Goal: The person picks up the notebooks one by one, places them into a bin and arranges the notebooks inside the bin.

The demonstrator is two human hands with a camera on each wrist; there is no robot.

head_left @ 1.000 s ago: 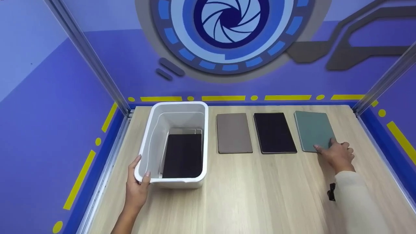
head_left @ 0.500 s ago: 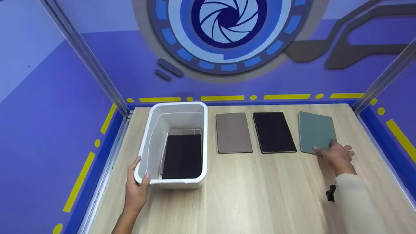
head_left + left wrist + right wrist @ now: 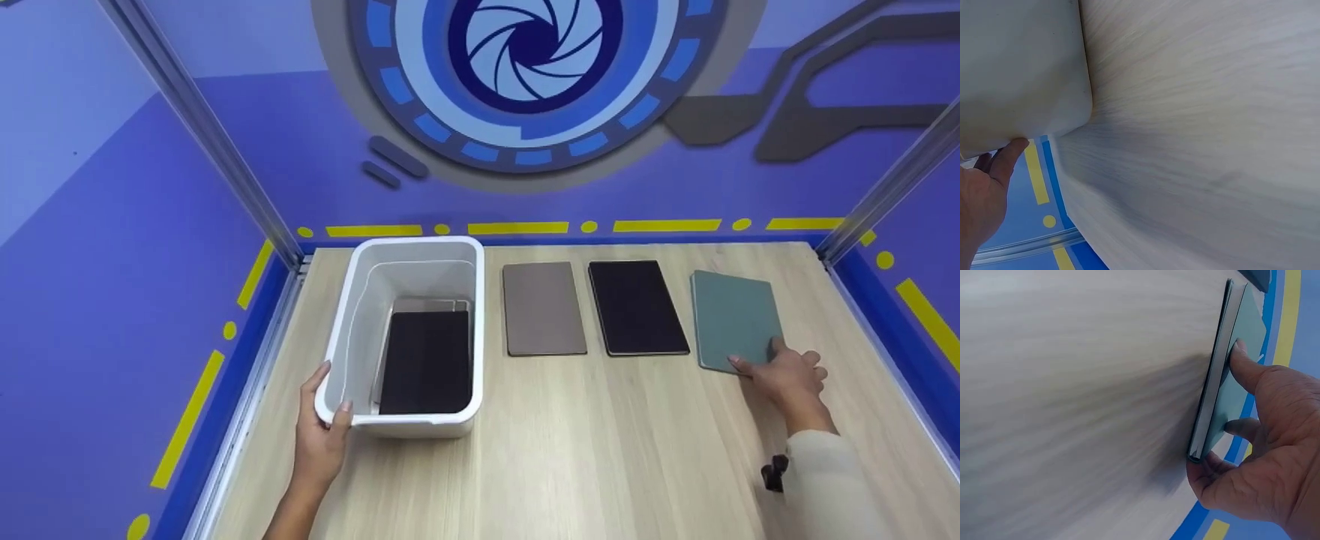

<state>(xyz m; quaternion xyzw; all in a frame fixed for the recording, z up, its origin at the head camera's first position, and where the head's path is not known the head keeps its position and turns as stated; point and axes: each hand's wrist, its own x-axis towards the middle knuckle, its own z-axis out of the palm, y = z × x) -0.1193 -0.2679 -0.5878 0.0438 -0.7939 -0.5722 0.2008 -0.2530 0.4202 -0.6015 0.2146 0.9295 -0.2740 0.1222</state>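
Observation:
The white bin [image 3: 405, 431] stands at the left of the table, and my left hand [image 3: 321, 442] grips its near left corner; the left wrist view shows that hand [image 3: 985, 191] against the bin's wall [image 3: 1022, 73]. A black notebook [image 3: 426, 364] lies inside the bin. At the right, my right hand [image 3: 791, 379] holds the green notebook [image 3: 735, 315] at its near right corner. In the right wrist view this hand [image 3: 1275, 444] has its thumb on the green cover [image 3: 1244, 343] and other fingers round the edge.
Between the bin and the green notebook lie a taupe notebook [image 3: 544, 307] and a black notebook [image 3: 637, 307], side by side on the wooden table [image 3: 570, 450]. A patterned blue wall [image 3: 525, 206] rises behind them. A small black object [image 3: 775, 472] is beside the right sleeve.
My right hand and the green notebook have moved slightly right and toward the near edge, the notebook turning a little. My left hand stays on the bin.

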